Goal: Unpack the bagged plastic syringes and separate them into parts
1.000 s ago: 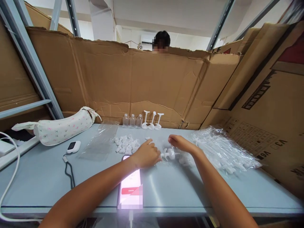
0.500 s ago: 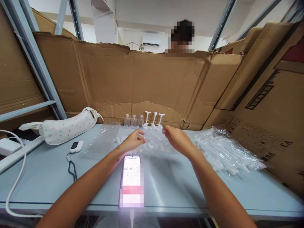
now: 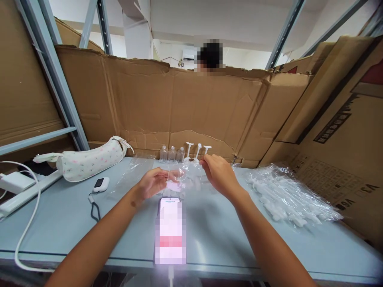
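Both my hands are raised a little above the grey table, holding a clear plastic bag between them. My left hand is curled around the bag's left side, palm up, with small white parts showing in it. My right hand pinches the bag's upper right edge. White plastic pieces show through the bag. Behind it, against the cardboard, stand three small clear bottles and three white pump stems.
A lit phone lies in front of me. A floral pouch, a small white device with a black cord and a white cable are at the left. Bagged white parts lie at the right. Cardboard walls surround the table; a person is behind them.
My hands have lifted off the table with the clear bag and now hold it up between them. The view has shifted slightly left and up.
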A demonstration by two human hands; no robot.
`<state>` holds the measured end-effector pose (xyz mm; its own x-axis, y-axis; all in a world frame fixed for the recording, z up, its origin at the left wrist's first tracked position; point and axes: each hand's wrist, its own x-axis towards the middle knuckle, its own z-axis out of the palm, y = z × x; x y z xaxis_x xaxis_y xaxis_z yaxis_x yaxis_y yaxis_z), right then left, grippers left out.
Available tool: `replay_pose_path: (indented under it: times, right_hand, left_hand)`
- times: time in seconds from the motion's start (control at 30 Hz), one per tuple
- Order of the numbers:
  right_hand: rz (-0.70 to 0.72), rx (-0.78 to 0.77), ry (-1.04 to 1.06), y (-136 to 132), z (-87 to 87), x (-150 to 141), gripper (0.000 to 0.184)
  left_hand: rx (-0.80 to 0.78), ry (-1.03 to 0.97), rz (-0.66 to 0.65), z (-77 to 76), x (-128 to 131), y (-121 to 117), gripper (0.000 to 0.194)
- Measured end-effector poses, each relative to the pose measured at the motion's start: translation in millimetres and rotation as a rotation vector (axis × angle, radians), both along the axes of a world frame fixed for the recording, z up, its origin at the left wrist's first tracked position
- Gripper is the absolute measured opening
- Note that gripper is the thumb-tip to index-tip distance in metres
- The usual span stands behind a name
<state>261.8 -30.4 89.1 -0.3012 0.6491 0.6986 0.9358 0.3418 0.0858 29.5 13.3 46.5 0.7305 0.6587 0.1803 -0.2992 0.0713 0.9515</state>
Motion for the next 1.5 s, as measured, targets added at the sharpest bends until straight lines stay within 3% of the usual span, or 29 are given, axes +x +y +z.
replay_pose_path:
  times: [0.13, 0.33, 0.47, 0.67, 0.8, 0.97, 1.03, 1.1, 1.17, 1.23, 1.5]
  right_hand:
    - [0.071, 0.167, -0.088, -5.0, 6.1, -12.4, 0.024]
    - [0.112, 0.26, -0.204, -9.0, 7.4, -29.8, 0.025]
    - [0.11, 0.263, -0.228, -3.5, 3.0, -35.6, 0.025]
    - [0.121, 0.228, -0.115, -1.7, 7.5, -29.5, 0.022]
    - [0.029, 0.207, 0.101, -2.8, 4.9, -10.5, 0.036]
    - [0.021, 0.108, 0.573, 15.9, -18.0, 28.8, 0.055]
    - [0.096, -0.051, 0.865, 26.9, -30.3, 43.7, 0.06]
    - [0.186, -0.304, 1.148, 35.7, -41.2, 54.8, 0.059]
    - [0.267, -0.536, 1.306, 40.0, -48.8, 61.3, 0.051]
    - [0.308, -0.639, 1.358, 40.3, -52.4, 64.2, 0.043]
    - [0.204, -0.332, 1.432, 35.7, -50.1, 74.8, 0.04]
  left_hand:
    - [0.021, 0.121, -0.023, -8.0, -1.6, 3.7, 0.029]
    - [0.129, 0.275, -0.021, -7.6, 5.3, -4.6, 0.068]
    - [0.171, 0.267, 0.088, -9.0, 11.7, -10.7, 0.086]
    - [0.138, 0.193, 0.208, -4.2, 13.6, -11.3, 0.08]
    - [0.048, 0.225, 0.253, 0.3, 6.6, -6.2, 0.071]
    - [0.021, 0.131, 0.23, -4.8, 3.2, 5.3, 0.069]
    - [0.006, 0.084, 0.181, -7.8, 4.1, 9.9, 0.069]
    - [-0.014, 0.072, 0.143, -10.6, 5.2, 13.7, 0.068]
    - [-0.047, 0.071, 0.136, -13.9, 5.8, 17.0, 0.066]
    - [-0.086, 0.065, 0.14, -18.0, 5.5, 20.3, 0.064]
    - [-0.145, 0.109, 0.22, -29.4, -7.8, 33.5, 0.056]
